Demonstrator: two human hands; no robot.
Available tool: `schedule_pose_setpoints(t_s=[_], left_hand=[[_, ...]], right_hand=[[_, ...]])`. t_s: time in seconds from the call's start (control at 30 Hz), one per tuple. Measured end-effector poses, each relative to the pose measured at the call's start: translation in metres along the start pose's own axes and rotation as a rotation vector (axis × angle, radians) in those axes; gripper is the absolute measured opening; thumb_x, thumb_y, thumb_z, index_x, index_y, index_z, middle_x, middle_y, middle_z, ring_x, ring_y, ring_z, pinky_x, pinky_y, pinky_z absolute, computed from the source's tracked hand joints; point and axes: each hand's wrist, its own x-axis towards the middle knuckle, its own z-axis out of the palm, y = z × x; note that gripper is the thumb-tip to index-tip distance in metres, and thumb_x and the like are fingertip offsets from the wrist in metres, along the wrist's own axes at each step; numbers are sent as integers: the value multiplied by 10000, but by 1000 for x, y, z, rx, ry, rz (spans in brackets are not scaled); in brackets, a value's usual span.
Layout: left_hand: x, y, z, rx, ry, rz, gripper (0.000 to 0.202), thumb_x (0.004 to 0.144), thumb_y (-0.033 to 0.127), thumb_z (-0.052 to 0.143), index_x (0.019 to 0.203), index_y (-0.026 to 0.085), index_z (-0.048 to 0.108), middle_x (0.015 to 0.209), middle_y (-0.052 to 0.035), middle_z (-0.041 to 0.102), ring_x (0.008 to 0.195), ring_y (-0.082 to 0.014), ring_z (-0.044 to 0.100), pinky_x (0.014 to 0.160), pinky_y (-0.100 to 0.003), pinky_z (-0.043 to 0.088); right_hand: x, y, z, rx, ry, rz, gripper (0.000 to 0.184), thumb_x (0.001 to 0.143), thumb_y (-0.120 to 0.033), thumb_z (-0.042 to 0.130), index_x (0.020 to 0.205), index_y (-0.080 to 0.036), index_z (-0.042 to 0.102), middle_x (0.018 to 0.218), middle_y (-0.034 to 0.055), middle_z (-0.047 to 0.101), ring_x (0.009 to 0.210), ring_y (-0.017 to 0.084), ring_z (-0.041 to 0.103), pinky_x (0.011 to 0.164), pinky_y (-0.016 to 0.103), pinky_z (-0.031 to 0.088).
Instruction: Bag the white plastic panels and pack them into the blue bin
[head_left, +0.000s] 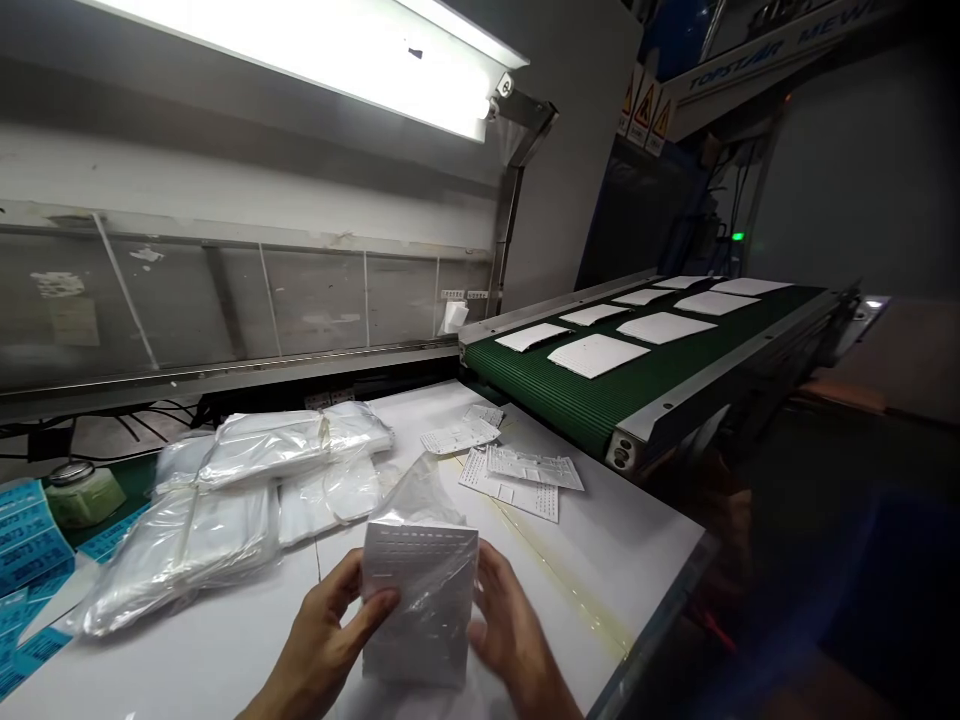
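Note:
Upright before me is a white slotted plastic panel [420, 620], partly inside a clear plastic bag [424, 490] whose loose end sticks up behind it. My left hand [337, 620] grips its left edge, thumb across the front face. Along the right edge, my right hand [510, 620] has its fingers curled around the side, with the fingertips partly hidden behind. Beyond the panel, several loose white slotted panels [534, 467] lie overlapping on the white table top [600, 530].
Bundles of clear plastic bags [225, 520] are piled at left. Blue label sheets [30, 540] and a glass jar [82, 492] sit at far left. A green conveyor belt [547, 395] at right carries several white panels [598, 354]. A tube light [337, 60] hangs overhead.

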Motion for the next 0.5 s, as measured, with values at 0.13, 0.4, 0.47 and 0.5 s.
schedule_pose_setpoints(t_s=[0.13, 0.4, 0.47, 0.5], left_hand=[[-7, -7, 1, -38, 20, -49, 357, 751, 422, 660, 1021, 190, 643, 951, -62, 713, 854, -261, 636, 762, -328, 506], [11, 34, -9, -25, -76, 16, 336, 793, 373, 639, 1072, 194, 585, 960, -62, 681, 897, -251, 619, 743, -298, 506], [5, 18, -4, 15, 5, 26, 317, 793, 394, 634, 1042, 203, 583, 884, -40, 676, 813, -223, 624, 709, -280, 504], [-1, 6, 0, 32, 48, 26, 320, 789, 406, 634, 1034, 208, 580, 876, -36, 675, 794, -219, 625, 710, -281, 506]], right_hand=[[15, -19, 2, -45, -76, -31, 351, 810, -478, 594, 1019, -195, 601, 1035, 92, 640, 976, 247, 585, 863, 371, 458], [-2, 19, -3, -514, -2, -7, 321, 749, -422, 639, 967, -187, 635, 894, 54, 636, 895, 246, 585, 786, 325, 465], [-4, 8, -3, -442, -38, -4, 400, 719, -416, 668, 1057, -210, 608, 998, 60, 638, 982, 262, 579, 846, 339, 454], [-4, 0, -1, -376, -51, -17, 459, 713, -424, 674, 1114, -221, 579, 1060, 63, 630, 1029, 267, 567, 879, 347, 445]])
